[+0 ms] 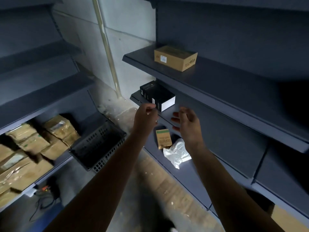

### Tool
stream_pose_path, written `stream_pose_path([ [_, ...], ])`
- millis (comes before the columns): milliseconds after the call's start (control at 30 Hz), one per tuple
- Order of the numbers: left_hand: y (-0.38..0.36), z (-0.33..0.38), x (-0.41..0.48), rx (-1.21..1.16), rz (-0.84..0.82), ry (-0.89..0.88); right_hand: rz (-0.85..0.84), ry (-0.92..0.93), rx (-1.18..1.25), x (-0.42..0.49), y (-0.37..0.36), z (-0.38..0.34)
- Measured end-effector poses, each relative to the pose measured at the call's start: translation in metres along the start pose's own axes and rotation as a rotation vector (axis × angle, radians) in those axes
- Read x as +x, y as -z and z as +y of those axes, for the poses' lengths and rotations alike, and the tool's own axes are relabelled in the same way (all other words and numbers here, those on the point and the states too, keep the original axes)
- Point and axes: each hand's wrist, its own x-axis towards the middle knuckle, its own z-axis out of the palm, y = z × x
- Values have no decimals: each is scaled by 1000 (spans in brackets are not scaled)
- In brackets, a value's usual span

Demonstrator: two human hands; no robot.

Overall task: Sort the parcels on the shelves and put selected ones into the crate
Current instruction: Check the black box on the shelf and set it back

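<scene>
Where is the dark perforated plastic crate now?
The dark crate sits left of centre in the head view, just right of the brown paper parcels on the left shelving.

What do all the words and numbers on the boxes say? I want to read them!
Cardboard box, highest up: a white sticker and dark print, too blurred to read.
Black box: white lettering on its side, too small to read.
Small tan packet with a green band: print blurred, unreadable.
Brown parcels at the left: labels blurred, unreadable.
Nothing here can be quoted.
</scene>
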Motion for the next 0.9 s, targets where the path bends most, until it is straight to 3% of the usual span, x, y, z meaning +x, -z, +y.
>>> stream_pose_path([
  [367,-7,-42,176,185,-75,84,78,-106,-127,153,-56,74],
  [733,-22,-93,273,290,-278,121,79,-216,-531,228,-100,140],
  [900,-33,-120,319,201,-424,314,133,-268,-674,268,-119,152],
])
